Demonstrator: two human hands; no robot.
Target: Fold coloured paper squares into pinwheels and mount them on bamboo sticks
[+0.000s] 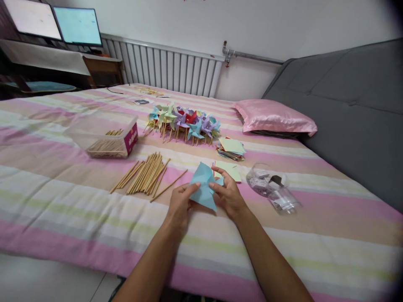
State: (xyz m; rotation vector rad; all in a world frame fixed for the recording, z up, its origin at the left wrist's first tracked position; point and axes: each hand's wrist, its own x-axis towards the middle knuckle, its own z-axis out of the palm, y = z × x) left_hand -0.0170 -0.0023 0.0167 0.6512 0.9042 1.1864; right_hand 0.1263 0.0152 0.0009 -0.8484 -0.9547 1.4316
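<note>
Both hands hold a light blue folded paper [203, 186] just above the striped bedsheet [63, 197]. My left hand [180, 203] pinches its left edge with the fingers closed. On the paper's right side, my right hand [229, 193] grips with thumb and fingers, and a thin red piece shows beside its fingertips. A yellow-green paper sheet [231, 171] lies just behind the hands. To the left lies a bundle of wooden sticks [145, 173].
A pile of finished paper pinwheels [184, 119] lies further back, with a stack of coloured paper squares [231, 149] to its right. A clear box with sticks [105, 136] sits left. A clear plastic jar [272, 186] lies on its side right. A pink pillow [273, 117] lies beyond.
</note>
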